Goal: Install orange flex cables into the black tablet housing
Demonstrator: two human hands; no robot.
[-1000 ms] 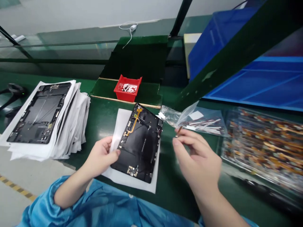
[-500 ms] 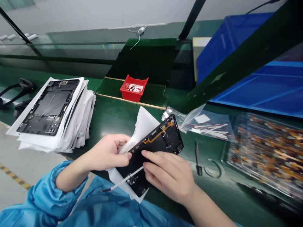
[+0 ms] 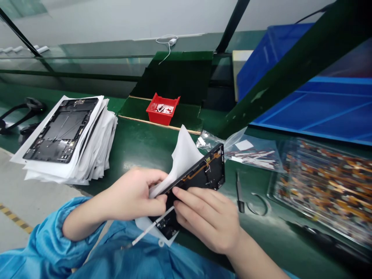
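Note:
A black tablet housing [image 3: 213, 170] is tilted steeply in front of me, its inner side facing right, with an orange flat cable along its upper edge. White sheet paper [image 3: 186, 149] lies against its back. My left hand [image 3: 136, 195] grips the housing's left edge together with the paper, thumb on the inner side. The fingers of my right hand [image 3: 207, 217] press on the inner face; its thumb is hidden. From beneath these fingers a thin white cable [image 3: 148, 229] sticks out toward the lower left, its dark end hanging free over my blue sleeve and clothing.
At left stands a stack of paper sheets [image 3: 100, 155] with another tablet housing [image 3: 62, 130] on top. A red bin [image 3: 159, 118] of small parts is behind. To the right lie a bag of strips [image 3: 258, 155], tweezers [image 3: 240, 192], clear trays of flex cables [image 3: 325, 186] and a dark pen-like tool [image 3: 325, 240].
The housing has tipped more upright, so less of its inner face shows. The paper rises higher behind it. My left hand has moved slightly right, and the white cable's free end has swung lower.

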